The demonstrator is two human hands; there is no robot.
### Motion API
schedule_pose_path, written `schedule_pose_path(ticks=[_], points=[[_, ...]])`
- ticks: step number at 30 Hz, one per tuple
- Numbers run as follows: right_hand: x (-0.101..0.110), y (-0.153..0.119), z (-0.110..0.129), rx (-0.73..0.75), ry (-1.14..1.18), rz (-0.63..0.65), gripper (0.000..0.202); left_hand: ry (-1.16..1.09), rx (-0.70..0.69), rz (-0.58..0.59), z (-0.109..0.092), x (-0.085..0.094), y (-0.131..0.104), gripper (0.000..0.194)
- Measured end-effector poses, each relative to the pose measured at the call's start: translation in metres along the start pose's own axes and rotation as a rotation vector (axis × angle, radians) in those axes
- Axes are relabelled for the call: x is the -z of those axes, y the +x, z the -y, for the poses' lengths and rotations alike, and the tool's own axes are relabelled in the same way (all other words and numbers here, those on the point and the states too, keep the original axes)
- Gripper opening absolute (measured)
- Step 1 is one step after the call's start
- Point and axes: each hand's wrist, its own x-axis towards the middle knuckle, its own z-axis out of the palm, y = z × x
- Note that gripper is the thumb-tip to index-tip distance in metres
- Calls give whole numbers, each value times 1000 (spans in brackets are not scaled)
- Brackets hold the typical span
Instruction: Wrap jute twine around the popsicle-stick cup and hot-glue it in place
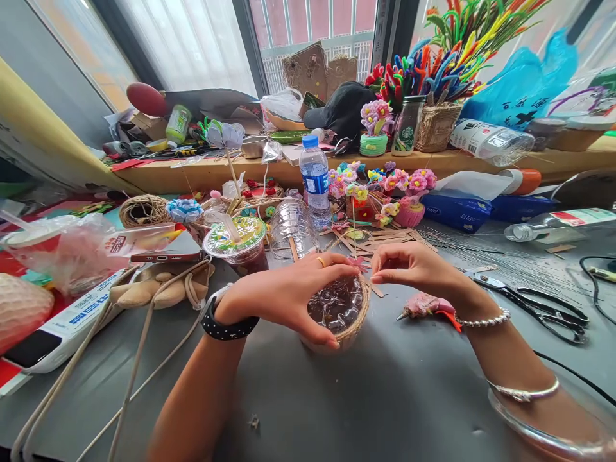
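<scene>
With the twine-wrapped container point(337, 307), near the view's middle, as clock centre, a lidded drink cup point(235, 239) stands at ten o'clock. The left hand point(289, 292), at nine, is curved widely and holds the container, thumb at the near rim. A water bottle point(315, 183) stands at twelve. The right hand point(416, 266), at two, has its fingertips pinched together; whether anything is held, I cannot tell. At three lies a pink tool point(426, 304), and farther, the scissors point(536, 304).

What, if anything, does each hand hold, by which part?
The left hand holds the twine-wrapped container by its upper edge. Whether the right hand pinches anything cannot be told.
</scene>
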Motion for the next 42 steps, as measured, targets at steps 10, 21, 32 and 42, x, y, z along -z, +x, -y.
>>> schedule_pose_path(ticks=[10, 21, 32, 42], points=[[-1, -2, 3, 27, -121, 67, 25, -43, -198, 101, 10, 6, 5, 87], [-2, -2, 3, -14, -139, 58, 24, -97, -147, 72, 13, 6, 3, 95], [-2, -1, 3, -7, -169, 59, 25, 164, 276, -155, -30, -13, -7, 95], [3, -6, 7, -4, -138, 68, 27, 171, 145, -45, -17, -10, -5, 89]])
